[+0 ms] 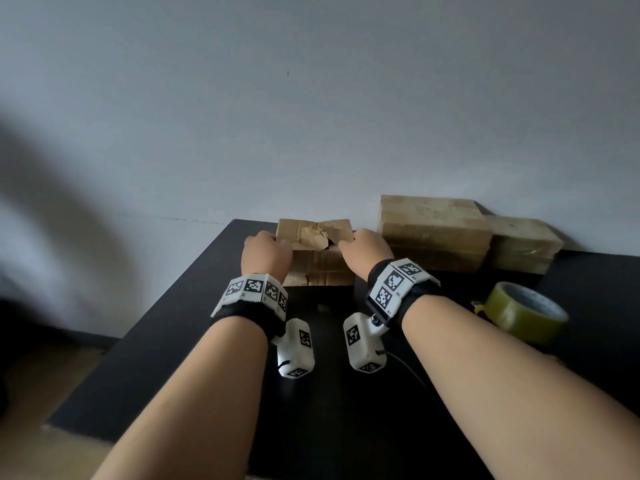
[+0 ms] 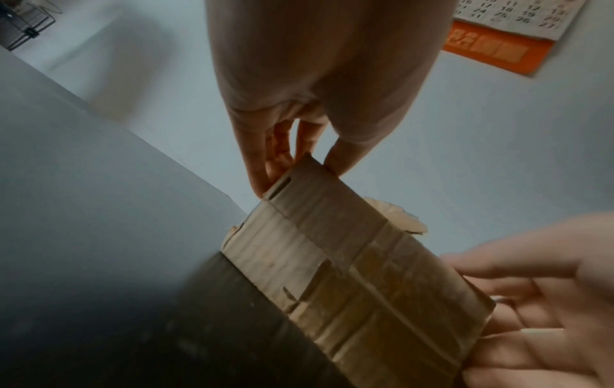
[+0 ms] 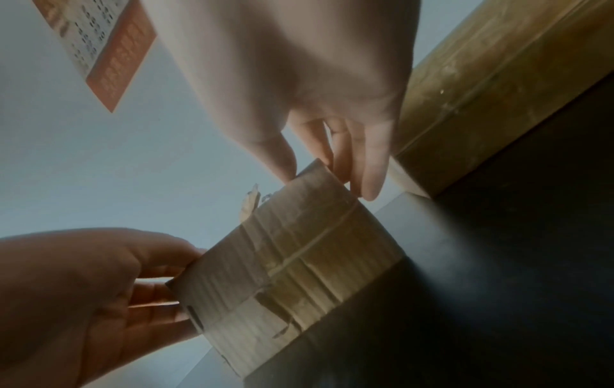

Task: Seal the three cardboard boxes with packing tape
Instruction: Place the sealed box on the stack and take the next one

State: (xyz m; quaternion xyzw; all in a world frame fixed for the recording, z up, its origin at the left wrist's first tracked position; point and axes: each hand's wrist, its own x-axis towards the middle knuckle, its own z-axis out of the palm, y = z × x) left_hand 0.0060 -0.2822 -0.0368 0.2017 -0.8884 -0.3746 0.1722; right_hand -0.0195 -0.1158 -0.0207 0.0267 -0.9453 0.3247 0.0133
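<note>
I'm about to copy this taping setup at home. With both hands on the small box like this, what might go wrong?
The small box has torn, crumpled top flaps, so fresh tape may bond poorly or the seam may gape.

Both the left hand and right hand grip the box, while the tape roll lies apart on the table; letting go to fetch it may let the flaps spring up.
</note>
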